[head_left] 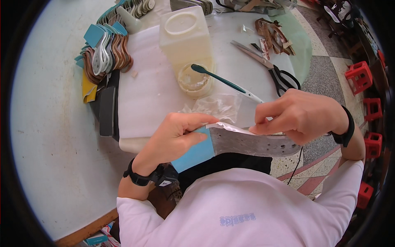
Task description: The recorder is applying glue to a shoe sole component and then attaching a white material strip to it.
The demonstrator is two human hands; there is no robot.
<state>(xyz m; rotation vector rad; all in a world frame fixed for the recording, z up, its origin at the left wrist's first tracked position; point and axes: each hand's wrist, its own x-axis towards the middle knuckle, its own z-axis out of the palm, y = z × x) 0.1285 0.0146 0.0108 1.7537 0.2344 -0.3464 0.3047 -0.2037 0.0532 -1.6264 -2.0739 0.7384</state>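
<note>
My left hand [175, 133] grips the light blue end [193, 150] of a long, curved, sole-shaped piece, which looks like a shoe insole [242, 142]. Thumb and index finger close on its upper edge. The rest of it is grey, with a row of small holes at the right end. Along the top edge runs a shiny white strip [228, 126]. My right hand [298, 115] pinches that edge further right. A toothbrush-like stick [226, 84], dark green and white, slants from above a tub into my right hand, where its near end is hidden.
A translucent plastic jug [187, 45] with a cut opening stands behind the hands, crumpled clear film [218, 105] before it. Scissors [267, 66] and brown scraps [273, 37] lie right. Stacked insoles [109, 51] and a dark block [108, 111] sit left. Red stools [358, 77] line the floor.
</note>
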